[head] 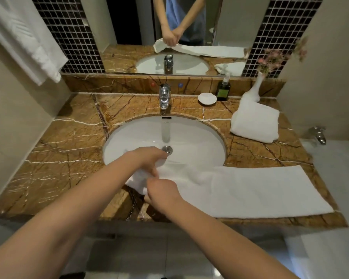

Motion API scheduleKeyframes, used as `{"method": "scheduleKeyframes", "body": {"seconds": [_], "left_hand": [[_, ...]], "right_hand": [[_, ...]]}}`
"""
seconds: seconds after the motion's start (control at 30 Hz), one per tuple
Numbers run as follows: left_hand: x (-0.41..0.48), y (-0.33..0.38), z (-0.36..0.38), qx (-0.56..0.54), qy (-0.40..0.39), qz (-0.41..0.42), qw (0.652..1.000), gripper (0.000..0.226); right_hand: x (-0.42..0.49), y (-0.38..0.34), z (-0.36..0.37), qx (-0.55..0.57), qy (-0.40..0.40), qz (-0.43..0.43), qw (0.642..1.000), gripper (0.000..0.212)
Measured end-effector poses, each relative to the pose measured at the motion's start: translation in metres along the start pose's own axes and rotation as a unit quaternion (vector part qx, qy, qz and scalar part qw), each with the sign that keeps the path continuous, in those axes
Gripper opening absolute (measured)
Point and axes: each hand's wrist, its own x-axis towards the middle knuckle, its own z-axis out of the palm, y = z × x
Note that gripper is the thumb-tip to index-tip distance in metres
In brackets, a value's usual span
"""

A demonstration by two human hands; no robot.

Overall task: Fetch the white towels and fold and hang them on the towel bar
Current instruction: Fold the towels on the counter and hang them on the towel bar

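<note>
A long white towel [250, 190] lies folded lengthwise along the front of the brown marble counter [58, 158], its left end drooping over the sink's front rim. My left hand [149, 158] pinches that end's far corner above the basin. My right hand [161, 191] grips the near corner at the counter's front edge. A second white towel [254, 121], folded thick, rests at the back right of the counter. Another white towel [22, 37] hangs at the upper left wall; its bar is hidden.
The white oval sink [145, 129] with a chrome faucet [165, 95] sits mid-counter. Behind it stand a white soap dish [207, 98], a dark soap bottle [223, 88] and a white vase [253, 90] of pink flowers. A mirror [129, 21] backs the counter. A bathtub tap [318, 134] is at right.
</note>
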Motion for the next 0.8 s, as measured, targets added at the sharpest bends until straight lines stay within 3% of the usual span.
{"method": "scheduleKeyframes", "body": {"seconds": [0.1,0.17,0.27,0.47,0.6,0.7,0.8], "left_hand": [[-0.013,0.002,-0.011,0.148,0.012,0.021,0.989,0.037],[-0.023,-0.003,-0.014,0.193,0.008,-0.004,0.981,0.033],[-0.029,-0.023,-0.005,0.231,0.024,-0.035,0.972,0.025],[-0.023,-0.075,0.06,0.093,0.083,-0.094,0.988,0.033],[-0.035,-0.111,0.082,-0.048,0.087,-0.125,0.987,0.055],[-0.047,-0.135,0.081,-0.132,0.133,-0.109,0.976,0.038],[-0.055,-0.147,0.089,-0.195,0.196,-0.1,0.956,0.032]], "right_hand": [[-0.011,0.001,-0.008,0.065,0.05,-0.027,0.996,0.017],[-0.018,0.0,-0.007,0.125,0.071,-0.043,0.989,0.014],[-0.017,-0.004,0.01,0.119,0.066,-0.042,0.99,0.014],[-0.006,-0.028,0.063,0.017,0.043,-0.077,0.996,0.011],[-0.002,-0.037,0.084,0.006,0.044,-0.067,0.997,0.026],[0.003,-0.037,0.084,-0.006,0.029,-0.08,0.996,0.035],[0.006,-0.04,0.074,0.008,-0.001,-0.08,0.997,0.026]]}}
